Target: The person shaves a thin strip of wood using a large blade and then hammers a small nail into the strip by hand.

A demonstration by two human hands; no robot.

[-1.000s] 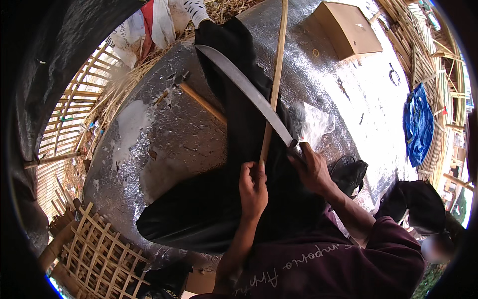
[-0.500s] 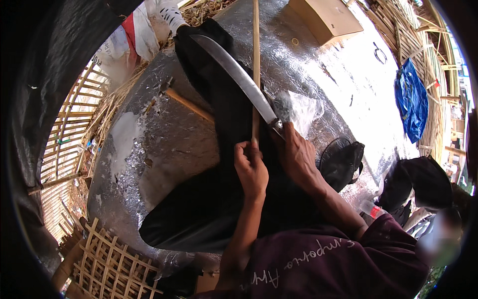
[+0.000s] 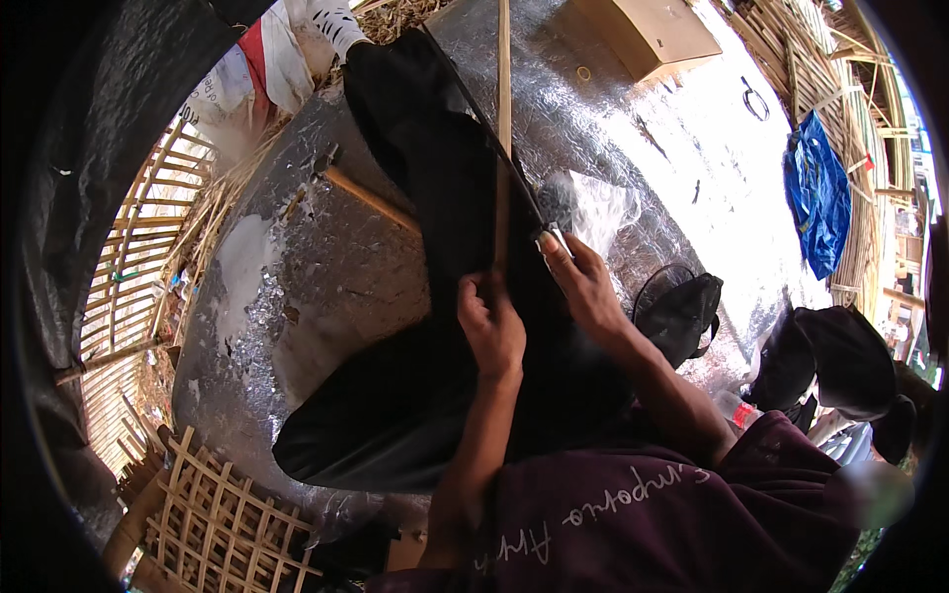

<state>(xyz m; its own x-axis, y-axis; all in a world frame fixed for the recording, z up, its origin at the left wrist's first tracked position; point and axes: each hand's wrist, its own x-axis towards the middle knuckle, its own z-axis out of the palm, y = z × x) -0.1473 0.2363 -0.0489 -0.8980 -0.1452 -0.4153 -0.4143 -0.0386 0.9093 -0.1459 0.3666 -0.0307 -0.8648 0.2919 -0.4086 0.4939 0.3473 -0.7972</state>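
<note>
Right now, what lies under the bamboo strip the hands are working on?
Under the bamboo strip lies a black cloth, spread over a silver foil mat. The left hand covers the strip's near end; what the cloth hides cannot be seen.

The bamboo strip has swung: a second ago it leaned toward the upper right of the frame, half a second ago it was close to upright, and now it runs straight up to the top edge, just right of centre. The long knife blade, which showed its broad pale face slanting up to the left, has turned edge-on and now reads as a thin dark line lying close along the strip. The right hand has shifted left, toward the left hand, and the two now sit nearly side by side at the frame's centre. The black cloth under them fills more of the upper centre.
</note>
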